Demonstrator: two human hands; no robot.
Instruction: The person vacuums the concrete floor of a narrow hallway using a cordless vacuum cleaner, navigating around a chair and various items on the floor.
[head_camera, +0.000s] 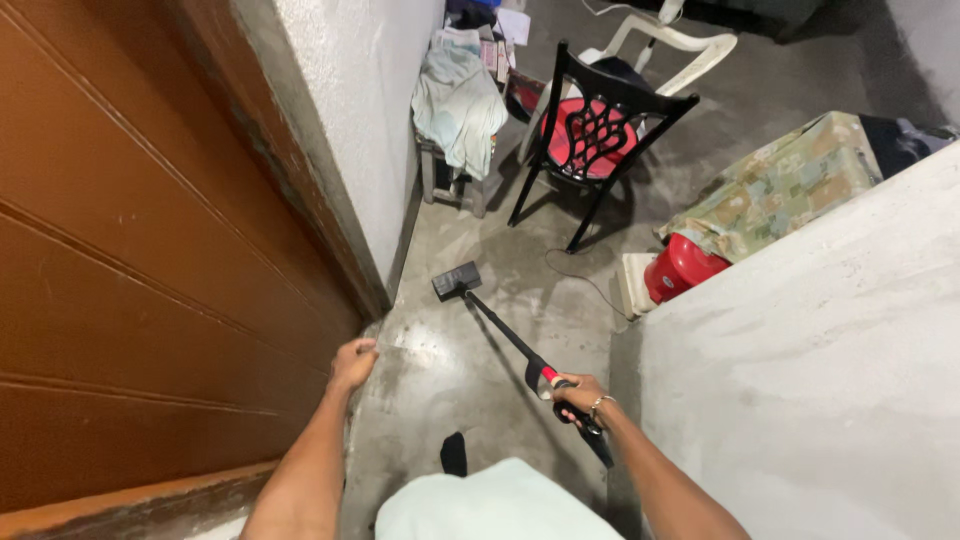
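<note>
Right hand (580, 397) is wrapped tight around the black handle of a long-handled floor tool (505, 335), whose shaft runs down and away to a dark flat head (456, 279) resting on the grey concrete floor (560, 300). That head is the marker here. Just beside it on the near side, a pale wet sheen shows on the concrete. Left hand (353, 362) sits nearer than the head, curled into a loose fist and holding nothing, close against the edge of the brown panelled door (150, 280). Beyond the head stands a black chair (600, 120) with a red seat, a white plastic chair (670, 45) behind it. Left of that, a stool draped with pale cloth (458, 100). Right of the head, a red container (682, 265) tucked beside a low white wall (820, 340).
</note>
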